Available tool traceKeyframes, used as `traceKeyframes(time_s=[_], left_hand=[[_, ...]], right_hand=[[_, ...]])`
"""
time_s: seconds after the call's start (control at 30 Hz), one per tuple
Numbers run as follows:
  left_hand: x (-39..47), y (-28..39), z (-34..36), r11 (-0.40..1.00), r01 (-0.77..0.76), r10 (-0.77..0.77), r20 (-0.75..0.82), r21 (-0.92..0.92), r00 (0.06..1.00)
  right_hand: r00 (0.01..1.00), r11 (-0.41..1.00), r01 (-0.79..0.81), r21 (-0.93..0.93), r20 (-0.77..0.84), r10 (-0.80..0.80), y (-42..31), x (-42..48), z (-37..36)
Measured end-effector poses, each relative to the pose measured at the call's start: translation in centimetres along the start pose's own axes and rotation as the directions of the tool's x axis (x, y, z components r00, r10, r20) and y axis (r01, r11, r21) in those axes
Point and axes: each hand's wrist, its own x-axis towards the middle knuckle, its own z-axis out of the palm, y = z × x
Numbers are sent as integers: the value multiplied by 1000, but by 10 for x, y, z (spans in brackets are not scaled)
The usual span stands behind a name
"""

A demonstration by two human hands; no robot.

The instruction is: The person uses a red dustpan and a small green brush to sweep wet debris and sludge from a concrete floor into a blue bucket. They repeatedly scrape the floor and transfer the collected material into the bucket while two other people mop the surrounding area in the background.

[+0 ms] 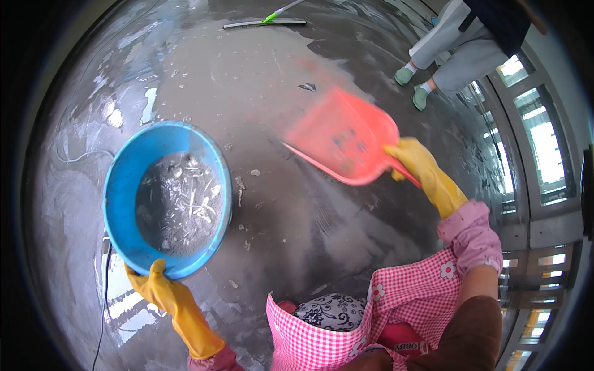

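A round blue plastic tub [121,204] stands tilted in view at the left, partly filled with murky, foamy water [162,218] and pale scraps. My left hand [160,290], in a yellow rubber glove, grips its near rim with the thumb over the edge. Over on the right, my right hand [413,160], also gloved in yellow, is closed around the handle of a red plastic dustpan [366,125]. The pan is blurred and held over the wet floor, its wide lip facing left towards the tub. Dark wet specks lie in it.
Grey, cloudy water [222,69] and bits of debris cover the dark floor [269,250]. A floor squeegee [264,23] with a green joint lies at the far side. Another person in green shoes [420,97] stands at upper right. Cables [107,278] run along the left.
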Motion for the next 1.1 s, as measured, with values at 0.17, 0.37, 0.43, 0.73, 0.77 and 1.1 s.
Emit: traceKeyframes(time_s=[0.17,0.37,0.43,0.73,0.77,1.1], left_hand=[[-7,-1,9,996,41,-36,-69,75,997],[-12,9,24,977,47,-6,-196,206,981],[-13,11,26,974,39,13,-230,222,973],[1,-11,13,998,-34,45,-196,62,979],[3,-7,11,997,-36,51,-230,69,972],[6,-15,1,997,-66,70,-232,26,970]], right_hand=[[867,878,-478,25,-145,476,165,-28,-83],[889,865,-457,-208,-138,436,221,88,-108],[901,868,-434,-240,-115,419,149,148,-85],[980,979,-102,174,-152,129,21,313,51],[982,966,13,257,-185,36,10,299,76],[986,946,157,285,-104,-132,-54,214,103]])
